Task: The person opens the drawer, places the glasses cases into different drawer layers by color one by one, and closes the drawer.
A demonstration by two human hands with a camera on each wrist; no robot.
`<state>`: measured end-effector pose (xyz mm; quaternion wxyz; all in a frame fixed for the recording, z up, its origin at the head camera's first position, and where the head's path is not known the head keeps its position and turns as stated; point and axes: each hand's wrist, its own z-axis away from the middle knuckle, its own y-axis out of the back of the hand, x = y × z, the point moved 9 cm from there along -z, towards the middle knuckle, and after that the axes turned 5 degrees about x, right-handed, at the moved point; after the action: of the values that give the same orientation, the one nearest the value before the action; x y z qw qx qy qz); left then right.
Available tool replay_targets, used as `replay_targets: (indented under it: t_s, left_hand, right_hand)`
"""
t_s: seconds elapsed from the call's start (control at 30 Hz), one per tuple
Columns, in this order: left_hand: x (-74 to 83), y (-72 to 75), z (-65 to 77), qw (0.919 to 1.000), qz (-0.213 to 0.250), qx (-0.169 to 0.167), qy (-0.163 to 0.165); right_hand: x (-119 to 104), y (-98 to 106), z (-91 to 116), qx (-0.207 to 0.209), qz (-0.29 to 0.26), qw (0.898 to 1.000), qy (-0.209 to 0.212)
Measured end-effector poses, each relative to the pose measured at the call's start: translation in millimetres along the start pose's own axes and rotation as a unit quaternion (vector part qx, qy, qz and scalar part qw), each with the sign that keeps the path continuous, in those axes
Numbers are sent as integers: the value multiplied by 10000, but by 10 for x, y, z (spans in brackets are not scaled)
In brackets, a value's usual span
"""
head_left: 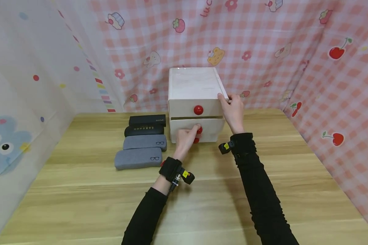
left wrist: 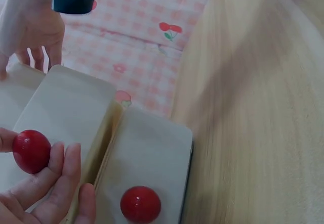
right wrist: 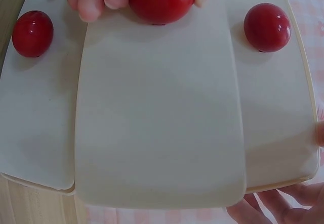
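A white drawer cabinet point(head_left: 192, 81) stands against the back cloth, with red round knobs on its three drawers. My left hand point(head_left: 185, 139) pinches the middle drawer's knob point(right wrist: 161, 1) between thumb and fingers. That middle drawer point(right wrist: 159, 113) stands out past the fronts above and below it. At the cabinet's upper right front corner, my right hand point(head_left: 234, 114) grips the edge, its thumb near the top and its fingers down the side. The top knob point(head_left: 198, 110) and the bottom knob point(left wrist: 140, 204) are untouched. The drawer's inside is hidden.
Left of the cabinet, several glasses cases lie in a column: a black box-shaped one point(head_left: 147, 120), a rounded black one point(head_left: 144, 130), and two grey ones, the nearer point(head_left: 138, 159) in front. Patterned cloth point(head_left: 159, 44) encloses the back and sides of the wooden table point(head_left: 89, 204).
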<state>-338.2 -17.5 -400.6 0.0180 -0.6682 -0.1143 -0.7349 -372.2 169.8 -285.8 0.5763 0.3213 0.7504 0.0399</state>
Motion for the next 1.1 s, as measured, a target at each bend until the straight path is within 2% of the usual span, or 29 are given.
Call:
replay_targets:
  t_s: [0.37, 0.63, 0.87, 1.1]
  left_hand:
    - [15, 2, 130, 9996, -211, -145, -77]
    - [62, -14, 259, 9981, -192, -555, -206]
    - [80, 14, 429, 9956, -444, -774, -289]
    - [123, 35, 589, 9923, -663, -869, -581]
  right_hand:
    - [-15, 20, -14, -256, 116, 9996, -7]
    - [-20, 18, -76, -743, 122, 9972, 27]
    - [1, 3, -76, -944, -39, 9955, -109]
    - [17, -2, -69, -982, 4, 9951, -120]
